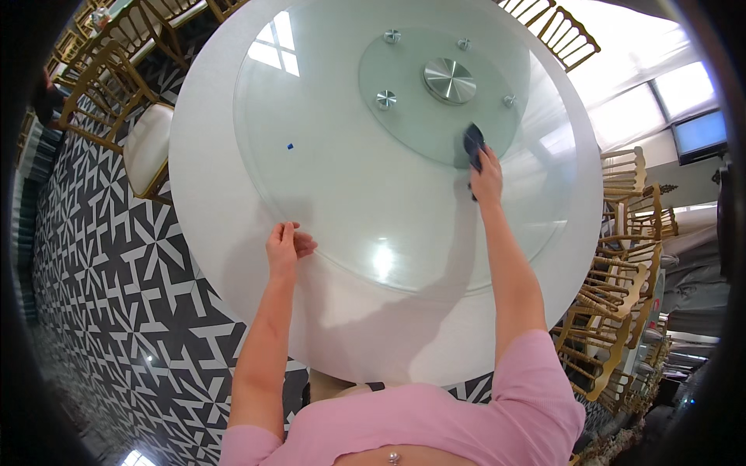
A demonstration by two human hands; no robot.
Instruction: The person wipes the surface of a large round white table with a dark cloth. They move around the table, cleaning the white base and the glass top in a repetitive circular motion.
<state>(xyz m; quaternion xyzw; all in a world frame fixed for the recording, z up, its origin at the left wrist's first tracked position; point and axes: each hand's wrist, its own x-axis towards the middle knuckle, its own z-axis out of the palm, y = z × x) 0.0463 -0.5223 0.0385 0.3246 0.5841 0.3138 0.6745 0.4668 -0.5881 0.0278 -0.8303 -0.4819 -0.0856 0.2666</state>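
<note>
My right hand [488,179] grips a dark blue cloth [474,140] over the glass turntable [349,192]. This round glass lies on a large white round table [204,175]. Under the glass show a smaller glass disc with a brushed-metal hub [450,81] and several round metal knobs [386,99]. My left hand [290,242] is at the near left rim of the turntable, fingers loosely bent and apart, holding nothing. Farther up the glass, left of centre, is a small blue piece [290,146]; what it is made of I cannot tell.
A gold chair with a white seat [148,148] stands close to the table's left edge. More gold chairs [618,274] crowd the right side, and one gold chair [568,38] is at the far right. The floor [128,274] has a black-and-white pattern. A screen [698,134] hangs at right.
</note>
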